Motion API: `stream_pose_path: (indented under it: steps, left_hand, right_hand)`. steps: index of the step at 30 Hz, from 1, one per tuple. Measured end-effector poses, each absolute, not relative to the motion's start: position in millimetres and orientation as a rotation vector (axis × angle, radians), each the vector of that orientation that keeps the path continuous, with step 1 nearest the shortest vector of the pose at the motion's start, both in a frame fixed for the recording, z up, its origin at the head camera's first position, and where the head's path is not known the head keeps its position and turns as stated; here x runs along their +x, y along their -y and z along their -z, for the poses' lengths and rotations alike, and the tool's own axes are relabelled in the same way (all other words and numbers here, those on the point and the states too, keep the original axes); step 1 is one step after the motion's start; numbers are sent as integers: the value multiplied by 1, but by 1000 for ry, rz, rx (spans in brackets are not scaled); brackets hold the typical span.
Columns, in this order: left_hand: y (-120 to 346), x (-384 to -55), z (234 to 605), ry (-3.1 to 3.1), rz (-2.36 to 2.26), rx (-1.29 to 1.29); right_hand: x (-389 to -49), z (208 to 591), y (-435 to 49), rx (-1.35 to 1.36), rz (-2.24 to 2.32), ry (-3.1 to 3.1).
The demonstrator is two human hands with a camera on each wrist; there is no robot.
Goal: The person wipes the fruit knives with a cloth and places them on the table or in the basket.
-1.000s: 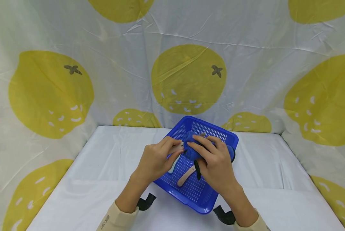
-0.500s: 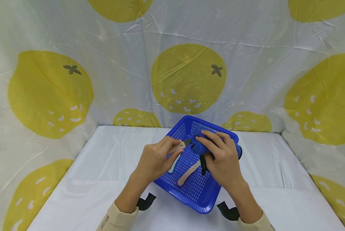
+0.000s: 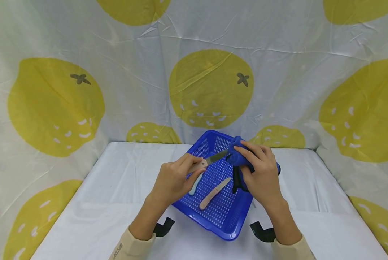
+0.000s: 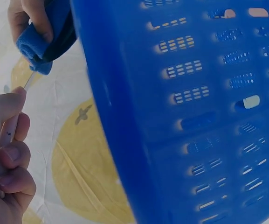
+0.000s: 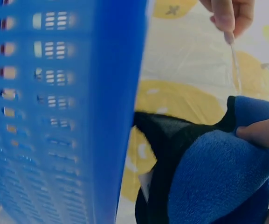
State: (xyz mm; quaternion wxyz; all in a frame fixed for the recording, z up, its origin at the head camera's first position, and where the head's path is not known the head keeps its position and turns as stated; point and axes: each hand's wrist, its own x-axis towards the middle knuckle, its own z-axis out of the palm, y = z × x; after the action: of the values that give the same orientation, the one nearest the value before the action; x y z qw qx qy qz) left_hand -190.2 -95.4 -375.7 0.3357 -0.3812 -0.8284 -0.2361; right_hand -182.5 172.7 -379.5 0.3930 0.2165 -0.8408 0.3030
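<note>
Over the blue basket, my left hand (image 3: 177, 177) grips a knife by its pale pinkish handle (image 3: 198, 166). Its bare blade (image 3: 217, 156) points right and up, and its tip meets the edge of a blue cloth (image 3: 236, 151) with black trim. My right hand (image 3: 260, 172) holds that folded cloth, fingers over its top and thumb below. In the right wrist view the plush cloth (image 5: 218, 172) hangs beside the basket wall, with its black edging showing. Whether the blade's tip lies inside the fold is hidden.
The perforated blue basket (image 3: 210, 228) stands at an angle on a white-covered table (image 3: 122, 187). Inside it lie a pink-handled knife (image 3: 213, 195) and a light-blue handle (image 3: 195, 186), partly hidden by my left hand. A lemon-print curtain (image 3: 278, 90) hangs behind.
My right hand has drawn the cloth to the right along the blade, so more of the blade now shows. The left hand with the knife has stayed nearly still.
</note>
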Motion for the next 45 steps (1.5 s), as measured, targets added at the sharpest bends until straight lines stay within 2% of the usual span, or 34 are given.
stream_pose_path:
  steps: [10,27,45]
  left_hand:
    - [96,-191,378,2165,647,-944]
    - [94,-193,382,2160,589,-965]
    - [93,-189,376,2122,530,-996]
  right_hand:
    - [-178,374,-178,529,-802,2141]
    - [-159,377,-132,831,-743,2146]
    - [-162,376,-137,744,-654,2194]
